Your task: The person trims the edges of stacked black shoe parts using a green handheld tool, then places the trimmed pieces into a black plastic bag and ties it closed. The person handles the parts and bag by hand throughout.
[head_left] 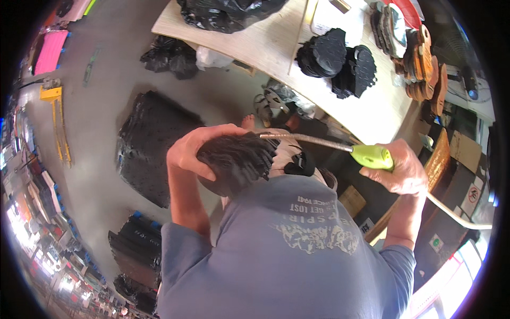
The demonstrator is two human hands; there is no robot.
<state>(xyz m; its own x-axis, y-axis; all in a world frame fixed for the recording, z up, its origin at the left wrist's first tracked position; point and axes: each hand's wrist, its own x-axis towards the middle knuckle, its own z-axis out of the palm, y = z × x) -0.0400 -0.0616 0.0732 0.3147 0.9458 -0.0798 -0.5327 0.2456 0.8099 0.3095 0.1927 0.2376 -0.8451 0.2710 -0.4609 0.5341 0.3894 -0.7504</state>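
My left hand (192, 151) grips a fanned stack of thin black sole-shaped pieces (234, 162) in front of my chest, thumb on the near side and fingers over the far side. Closed around a green-handled tool (372, 156) with a long, slightly bent metal tube (313, 140) is my right hand (402, 169). The tube's tip reaches the upper edge of the stack; whether it touches cannot be told. A pale hose or cord (451, 212) runs from my right hand to the right.
A pale table (372, 114) ahead bears stacked black pieces (324, 56) and a black plastic bag (228, 13). Brown and orange sole-shaped pieces (425, 58) stand at its right. Dark sheets (151, 143) lie on the floor at left, near a yellow pallet jack (56, 117).
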